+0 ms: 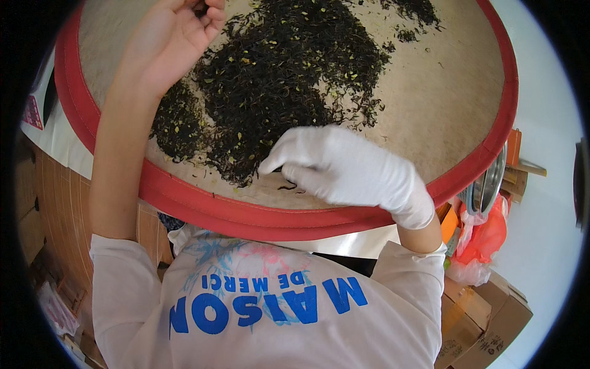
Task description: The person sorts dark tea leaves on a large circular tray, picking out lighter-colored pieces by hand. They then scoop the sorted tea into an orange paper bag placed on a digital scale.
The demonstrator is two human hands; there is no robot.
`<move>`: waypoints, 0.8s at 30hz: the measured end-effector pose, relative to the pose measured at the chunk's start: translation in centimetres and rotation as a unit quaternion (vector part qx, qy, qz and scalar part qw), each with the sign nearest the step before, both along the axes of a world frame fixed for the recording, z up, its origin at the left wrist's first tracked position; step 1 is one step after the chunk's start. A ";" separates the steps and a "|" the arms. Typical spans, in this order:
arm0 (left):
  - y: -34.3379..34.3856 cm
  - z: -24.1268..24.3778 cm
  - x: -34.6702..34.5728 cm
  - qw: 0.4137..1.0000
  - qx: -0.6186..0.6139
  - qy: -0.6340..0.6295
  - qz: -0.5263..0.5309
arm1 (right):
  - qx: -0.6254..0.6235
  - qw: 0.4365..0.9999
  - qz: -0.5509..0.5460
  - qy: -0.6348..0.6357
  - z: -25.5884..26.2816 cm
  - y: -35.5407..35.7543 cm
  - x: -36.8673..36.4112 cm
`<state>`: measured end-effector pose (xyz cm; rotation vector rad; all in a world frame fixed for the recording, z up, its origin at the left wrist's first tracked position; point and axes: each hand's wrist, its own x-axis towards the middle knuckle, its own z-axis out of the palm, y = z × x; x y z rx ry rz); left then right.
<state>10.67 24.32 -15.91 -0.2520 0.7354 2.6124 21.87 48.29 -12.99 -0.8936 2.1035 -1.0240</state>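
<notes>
Dark, twisted dried leaves [276, 78], which look like tea and are flecked with yellow-green bits, lie heaped on a round cloth-lined tray [451, 106] with a red rim. My left hand [177, 39] is bare, palm turned up, over the heap's left side. Its fingers curl inward and the top edge of the picture cuts them off, so whether they hold anything is unclear. A white glove covers my right hand [341, 163], which is at the near edge of the heap. A small gap shows between its thumb and fingers, and a few loose strands lie below.
More leaves [417, 11] lie at the tray's far side. Below the right rim are a round metal pan [493, 180], a red plastic bag [484, 235] and cardboard boxes [493, 318] against a pale wall. Wood-toned flooring [64, 193] shows at left.
</notes>
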 end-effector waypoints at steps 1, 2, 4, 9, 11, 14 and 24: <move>0.2 0.0 0.0 1.000 0.002 -0.005 0.001 | -0.019 0.995 -0.087 -0.046 0.5 0.5 -0.3; 0.3 0.1 0.0 1.000 0.004 -0.011 0.003 | 0.015 0.988 -0.151 -0.041 1.7 1.1 -0.8; 0.4 0.2 -0.1 1.000 0.002 -0.013 0.000 | 0.108 0.962 -0.251 0.025 3.3 2.2 -1.5; 0.4 0.2 0.0 1.000 -0.001 -0.014 -0.007 | 0.277 0.924 -0.259 0.049 0.3 3.5 -3.1; 0.6 0.8 0.1 1.000 0.021 -0.017 -0.002 | 0.056 0.947 -0.282 -0.142 -0.4 3.0 -2.5; 0.6 1.1 0.1 0.999 0.029 -0.012 0.010 | -0.068 0.945 -0.270 -0.170 0.4 2.1 -2.4; -0.1 0.7 0.0 0.998 0.062 -0.009 -0.003 | 0.022 0.945 -0.327 0.021 -0.2 2.9 -3.3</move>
